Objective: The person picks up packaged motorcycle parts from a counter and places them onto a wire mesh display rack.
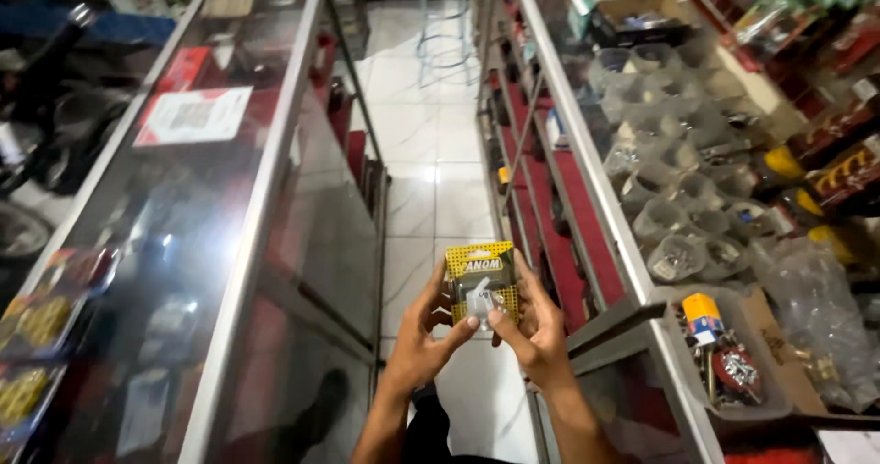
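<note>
A small yellow blister pack [481, 278] with a clear bubble holding a pale part is held up in front of me, over the white tiled aisle. My left hand [424, 336] grips its left side, thumb pressed on the front near the bubble. My right hand [534, 328] holds its right edge and back, thumb touching the lower front. Both forearms come up from the bottom of the view.
A long glass display case [229, 235] with a metal frame runs along the left. On the right, a glass counter [605, 198] carries several bags of small parts and a grey tray [733, 372] of hardware. White floor tiles [431, 143] run between them.
</note>
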